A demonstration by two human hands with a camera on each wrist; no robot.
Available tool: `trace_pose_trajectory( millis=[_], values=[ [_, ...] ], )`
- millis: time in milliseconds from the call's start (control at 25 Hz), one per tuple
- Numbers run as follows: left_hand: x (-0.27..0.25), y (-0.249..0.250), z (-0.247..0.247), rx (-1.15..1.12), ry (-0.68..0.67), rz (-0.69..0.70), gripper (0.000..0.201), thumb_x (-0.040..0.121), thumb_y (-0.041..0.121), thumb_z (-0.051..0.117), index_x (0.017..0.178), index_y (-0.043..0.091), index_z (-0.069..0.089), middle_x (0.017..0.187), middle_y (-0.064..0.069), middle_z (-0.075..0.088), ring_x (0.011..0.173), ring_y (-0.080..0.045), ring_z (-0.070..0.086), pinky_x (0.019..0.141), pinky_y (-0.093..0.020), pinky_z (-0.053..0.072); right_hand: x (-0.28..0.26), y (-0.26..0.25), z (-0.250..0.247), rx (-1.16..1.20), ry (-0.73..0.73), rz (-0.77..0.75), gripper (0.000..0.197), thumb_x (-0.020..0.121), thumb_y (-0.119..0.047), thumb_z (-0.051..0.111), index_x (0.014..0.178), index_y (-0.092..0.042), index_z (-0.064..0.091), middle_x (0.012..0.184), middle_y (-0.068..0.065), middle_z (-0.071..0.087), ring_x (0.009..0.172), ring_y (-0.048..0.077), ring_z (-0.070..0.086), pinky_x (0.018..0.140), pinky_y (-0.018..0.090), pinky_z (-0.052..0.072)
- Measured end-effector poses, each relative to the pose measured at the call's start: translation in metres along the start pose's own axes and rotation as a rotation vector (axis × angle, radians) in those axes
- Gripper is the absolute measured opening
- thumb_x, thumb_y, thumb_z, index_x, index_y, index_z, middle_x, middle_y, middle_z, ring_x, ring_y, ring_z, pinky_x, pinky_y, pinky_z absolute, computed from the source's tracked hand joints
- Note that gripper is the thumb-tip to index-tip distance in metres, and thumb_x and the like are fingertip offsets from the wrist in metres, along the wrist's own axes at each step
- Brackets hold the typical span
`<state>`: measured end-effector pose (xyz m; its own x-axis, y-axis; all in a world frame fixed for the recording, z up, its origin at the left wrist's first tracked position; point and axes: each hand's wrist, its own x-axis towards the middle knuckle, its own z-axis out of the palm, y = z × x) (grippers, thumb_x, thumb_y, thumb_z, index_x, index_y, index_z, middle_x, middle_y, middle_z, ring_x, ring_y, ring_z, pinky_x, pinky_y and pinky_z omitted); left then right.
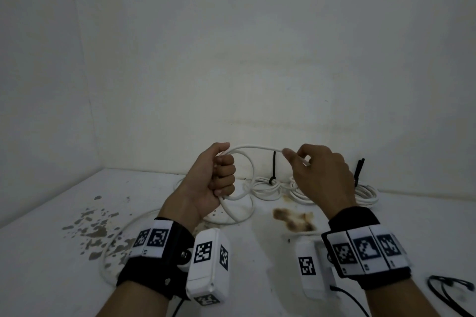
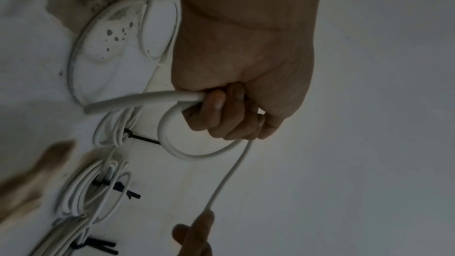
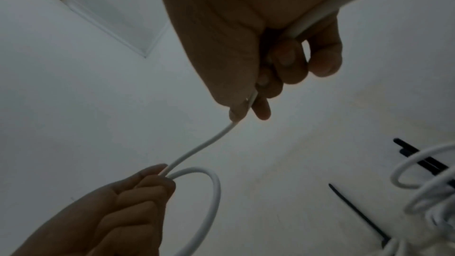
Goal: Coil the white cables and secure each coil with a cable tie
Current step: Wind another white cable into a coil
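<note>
Toward the left edge of the white surface (image 1: 51,252), a patch of grey-brown flecks (image 1: 95,229) is showing, and a slack length of the white cable (image 1: 255,147) is lying looped over it, running on under the left wrist. The left hand (image 1: 211,183) is being held above the surface, fingers curled tight into a fist around the cable, with one finished loop (image 1: 244,177) hanging out of the fist toward the middle. From the top of that fist the cable is arching across to the right hand (image 1: 319,175), which is pinching it between thumb and forefinger while the other fingers are curling loosely; the cable is passing on through that palm, as the right wrist view shows. Both wrists are wearing black straps carrying white blocks printed with square black-and-white markers.

Behind the hands, along the far edge where the surface is meeting the wall, a first tied coil (image 1: 268,185) is lying with its black cable tie (image 1: 273,167) standing upright. Just to its right, more tied coils (image 1: 365,192) are lying partly hidden behind the right hand, their black tie ends (image 1: 358,170) sticking up. A brown stain (image 1: 293,219) is marking the surface between the two wrists. Near the right front corner a thin black cord (image 1: 448,291) is lying loose.
</note>
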<state>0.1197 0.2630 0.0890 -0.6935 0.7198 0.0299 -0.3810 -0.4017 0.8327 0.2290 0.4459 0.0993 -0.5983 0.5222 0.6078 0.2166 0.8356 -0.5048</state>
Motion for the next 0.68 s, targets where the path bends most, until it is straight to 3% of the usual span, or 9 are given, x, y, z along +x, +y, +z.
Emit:
trace_pose_trajectory(
  millis=[80,160,240,320,480,560,640,680],
  values=[
    [-0.001,0.001,0.000,-0.069,-0.002,0.023,0.043,0.095,0.033,0.046,0.058,0.025,0.026,0.042,0.009,0.017,0.034,-0.009,0.006,0.036,-0.020,0.008,-0.002,0.001,0.006,0.054,-0.097,-0.010,0.045,0.095,-0.059,0.051,0.069,-0.024,0.061,0.057,-0.005,0.057,0.058,0.018,0.056,0.058,0.029,0.040],
    [0.001,0.002,-0.001,-0.218,0.022,0.085,0.043,0.092,0.025,0.047,0.053,0.023,0.029,0.039,0.008,0.019,0.030,-0.007,0.008,0.032,-0.019,0.012,-0.005,0.003,0.011,0.246,-0.327,-0.052,0.040,0.101,-0.046,0.047,0.076,-0.021,0.067,0.051,-0.008,0.048,0.048,0.012,0.048,0.058,0.028,0.041],
    [0.002,0.006,-0.009,-0.406,0.058,0.175,0.042,0.090,0.019,0.046,0.051,0.021,0.031,0.038,0.007,0.021,0.030,-0.008,0.009,0.028,-0.019,0.016,-0.010,-0.001,0.006,0.556,-0.605,0.008,0.037,0.105,-0.034,0.042,0.094,-0.017,0.073,0.056,0.001,0.045,0.049,0.019,0.044,0.053,0.032,0.043],
    [0.001,0.012,-0.021,-0.536,0.086,0.238,0.043,0.090,0.015,0.043,0.049,0.020,0.031,0.037,0.007,0.021,0.025,-0.009,0.017,0.027,-0.018,0.019,-0.014,-0.004,-0.005,0.697,-0.844,0.027,0.037,0.106,-0.031,0.041,0.101,-0.011,0.072,0.062,0.008,0.050,0.055,0.025,0.047,0.052,0.031,0.047],
    [-0.001,0.024,-0.040,-0.562,0.172,0.294,0.053,0.096,0.016,0.037,0.044,0.019,0.029,0.035,0.006,0.020,0.024,-0.010,0.020,0.028,-0.017,0.018,-0.027,-0.006,-0.008,0.497,-1.221,-0.159,0.041,0.100,-0.046,0.050,0.092,-0.012,0.071,0.089,0.008,0.066,0.078,0.021,0.063,0.079,0.038,0.055],
    [-0.001,0.027,-0.045,-0.608,0.199,0.320,0.057,0.099,0.017,0.035,0.043,0.019,0.028,0.036,0.006,0.019,0.025,-0.011,0.018,0.029,-0.017,0.018,-0.028,-0.003,0.001,0.485,-1.220,-0.076,0.042,0.102,-0.046,0.046,0.085,-0.013,0.066,0.079,0.009,0.064,0.068,0.022,0.062,0.069,0.037,0.055],
    [-0.002,0.027,-0.050,-0.723,0.211,0.349,0.058,0.100,0.016,0.035,0.042,0.017,0.027,0.037,0.005,0.020,0.027,-0.011,0.018,0.031,-0.018,0.020,-0.024,0.002,0.013,0.361,-0.975,-0.041,0.039,0.102,-0.047,0.047,0.080,-0.019,0.062,0.070,0.003,0.055,0.051,0.014,0.050,0.053,0.025,0.044],
    [-0.002,0.026,-0.051,-0.775,0.215,0.366,0.057,0.100,0.015,0.035,0.043,0.017,0.026,0.038,0.005,0.020,0.028,-0.011,0.018,0.031,-0.018,0.021,-0.023,0.005,0.019,0.245,-0.811,-0.086,0.032,0.101,-0.048,0.050,0.084,-0.023,0.062,0.073,-0.002,0.055,0.050,0.009,0.048,0.052,0.023,0.040]
  ],
)
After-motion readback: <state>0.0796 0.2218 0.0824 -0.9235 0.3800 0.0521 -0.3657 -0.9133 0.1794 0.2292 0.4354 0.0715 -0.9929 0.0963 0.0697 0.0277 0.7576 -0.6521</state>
